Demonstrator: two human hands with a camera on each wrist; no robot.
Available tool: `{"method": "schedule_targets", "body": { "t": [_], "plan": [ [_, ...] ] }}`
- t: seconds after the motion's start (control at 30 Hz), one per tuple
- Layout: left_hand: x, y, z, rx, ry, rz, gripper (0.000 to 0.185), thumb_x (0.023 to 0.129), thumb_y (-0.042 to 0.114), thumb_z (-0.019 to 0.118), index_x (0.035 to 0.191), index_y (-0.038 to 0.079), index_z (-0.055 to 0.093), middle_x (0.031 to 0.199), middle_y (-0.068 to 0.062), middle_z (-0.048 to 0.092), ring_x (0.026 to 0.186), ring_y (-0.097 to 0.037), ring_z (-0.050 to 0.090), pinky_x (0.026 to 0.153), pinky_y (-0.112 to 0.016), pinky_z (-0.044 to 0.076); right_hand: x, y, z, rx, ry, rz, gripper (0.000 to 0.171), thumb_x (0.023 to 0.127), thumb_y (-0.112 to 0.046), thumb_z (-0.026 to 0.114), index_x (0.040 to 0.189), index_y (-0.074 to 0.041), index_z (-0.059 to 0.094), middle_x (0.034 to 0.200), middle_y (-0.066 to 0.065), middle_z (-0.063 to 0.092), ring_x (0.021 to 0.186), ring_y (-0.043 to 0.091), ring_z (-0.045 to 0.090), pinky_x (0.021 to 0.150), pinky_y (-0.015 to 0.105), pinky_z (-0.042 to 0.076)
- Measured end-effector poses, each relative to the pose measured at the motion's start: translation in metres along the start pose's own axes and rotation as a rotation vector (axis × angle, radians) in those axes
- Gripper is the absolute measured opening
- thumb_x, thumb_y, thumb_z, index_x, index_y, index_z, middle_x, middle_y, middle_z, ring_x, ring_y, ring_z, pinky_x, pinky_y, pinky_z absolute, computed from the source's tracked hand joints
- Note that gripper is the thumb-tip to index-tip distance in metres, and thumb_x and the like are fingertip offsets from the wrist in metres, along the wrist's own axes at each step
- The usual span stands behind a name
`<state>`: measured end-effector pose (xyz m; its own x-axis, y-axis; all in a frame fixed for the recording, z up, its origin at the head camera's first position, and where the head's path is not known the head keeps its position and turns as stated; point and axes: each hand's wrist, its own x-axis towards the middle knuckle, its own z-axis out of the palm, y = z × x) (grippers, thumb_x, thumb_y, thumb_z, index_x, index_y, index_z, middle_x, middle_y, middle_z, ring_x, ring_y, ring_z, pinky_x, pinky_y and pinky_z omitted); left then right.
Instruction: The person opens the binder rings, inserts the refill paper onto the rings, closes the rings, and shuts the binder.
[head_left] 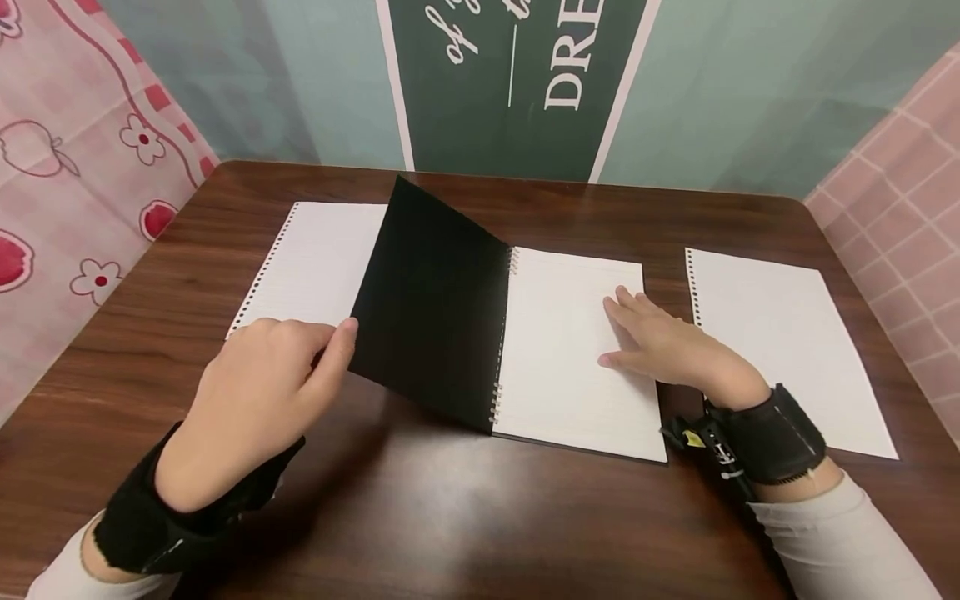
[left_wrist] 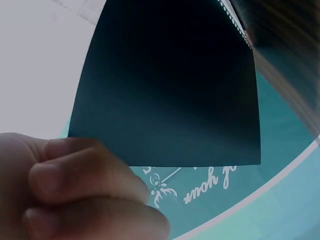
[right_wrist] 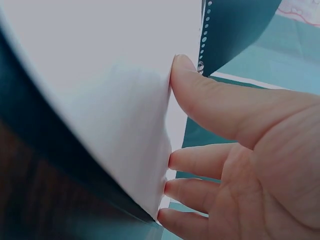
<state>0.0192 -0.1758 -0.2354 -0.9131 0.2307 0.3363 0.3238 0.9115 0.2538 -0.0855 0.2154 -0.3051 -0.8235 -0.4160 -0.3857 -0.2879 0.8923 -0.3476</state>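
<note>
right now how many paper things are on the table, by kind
spiral notebook: 1, black cover held up by the left hand, right hand flat on its page
loose punched sheets: 2, left sheet and right sheet
total: 3

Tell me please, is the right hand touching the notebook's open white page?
Touching. In the right wrist view the fingertips press flat against the white page; the head view shows the right hand resting on it.
</note>
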Motion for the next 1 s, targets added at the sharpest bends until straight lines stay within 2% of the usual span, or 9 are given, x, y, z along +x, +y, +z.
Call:
{"method": "schedule_targets", "body": {
  "t": [0.23, 0.5, 0.63, 0.73, 0.87, 1.0],
  "plan": [
    [0.003, -0.005, -0.004, 0.028, -0.086, -0.070, 0.057, 0.100, 0.030, 0.051, 0.047, 0.019, 0.036, 0.046, 0.007, 0.026, 0.047, -0.013, 0.030, 0.045, -0.028, 0.024, 0.000, 0.000, 0.000, 0.016, -0.001, -0.001, 0.090, 0.095, -0.047, 0.062, 0.158, -0.001, 0.015, 0.164, 0.026, 0.003, 0.151, 0.048, 0.003, 0.113, 0.071, 0.014],
    [0.009, -0.021, -0.001, 0.016, -0.265, -0.126, 0.056, 0.099, 0.038, 0.056, 0.049, 0.018, 0.040, 0.049, 0.007, 0.028, 0.053, -0.014, 0.034, 0.049, -0.029, 0.025, -0.001, 0.006, -0.004, 0.007, 0.001, 0.003, 0.091, 0.095, -0.047, 0.062, 0.157, 0.000, 0.015, 0.164, 0.027, 0.003, 0.151, 0.048, 0.002, 0.113, 0.071, 0.014],
    [0.013, -0.027, 0.002, 0.003, -0.324, -0.122, 0.056, 0.100, 0.040, 0.055, 0.050, 0.019, 0.041, 0.049, 0.007, 0.028, 0.053, -0.013, 0.033, 0.051, -0.029, 0.026, -0.002, 0.010, -0.007, 0.010, 0.001, 0.008, 0.092, 0.094, -0.047, 0.063, 0.158, -0.001, 0.015, 0.165, 0.025, 0.003, 0.151, 0.048, 0.002, 0.112, 0.072, 0.013],
    [0.018, -0.034, 0.003, -0.068, -0.417, -0.127, 0.057, 0.102, 0.043, 0.053, 0.051, 0.018, 0.047, 0.046, 0.008, 0.036, 0.051, -0.011, 0.040, 0.053, -0.028, 0.031, -0.002, 0.011, -0.008, 0.018, 0.000, 0.016, 0.092, 0.094, -0.046, 0.063, 0.158, -0.001, 0.014, 0.165, 0.025, 0.002, 0.151, 0.047, 0.002, 0.112, 0.073, 0.012],
    [0.027, -0.047, 0.004, -0.267, -0.594, -0.182, 0.052, 0.100, 0.044, 0.056, 0.059, 0.012, 0.060, 0.047, 0.004, 0.050, 0.048, -0.012, 0.050, 0.053, -0.027, 0.040, -0.002, 0.013, -0.009, 0.027, -0.005, 0.022, 0.092, 0.095, -0.044, 0.064, 0.158, -0.001, 0.013, 0.165, 0.024, 0.001, 0.152, 0.046, 0.001, 0.111, 0.073, 0.012],
    [0.032, -0.059, 0.007, -0.378, -0.715, -0.200, 0.047, 0.097, 0.041, 0.061, 0.064, 0.009, 0.064, 0.048, 0.001, 0.053, 0.044, -0.013, 0.050, 0.049, -0.027, 0.041, -0.001, 0.013, -0.008, 0.043, -0.012, 0.021, 0.091, 0.095, -0.043, 0.064, 0.158, -0.001, 0.013, 0.165, 0.023, 0.000, 0.152, 0.046, 0.000, 0.112, 0.073, 0.012]
  ]
}}
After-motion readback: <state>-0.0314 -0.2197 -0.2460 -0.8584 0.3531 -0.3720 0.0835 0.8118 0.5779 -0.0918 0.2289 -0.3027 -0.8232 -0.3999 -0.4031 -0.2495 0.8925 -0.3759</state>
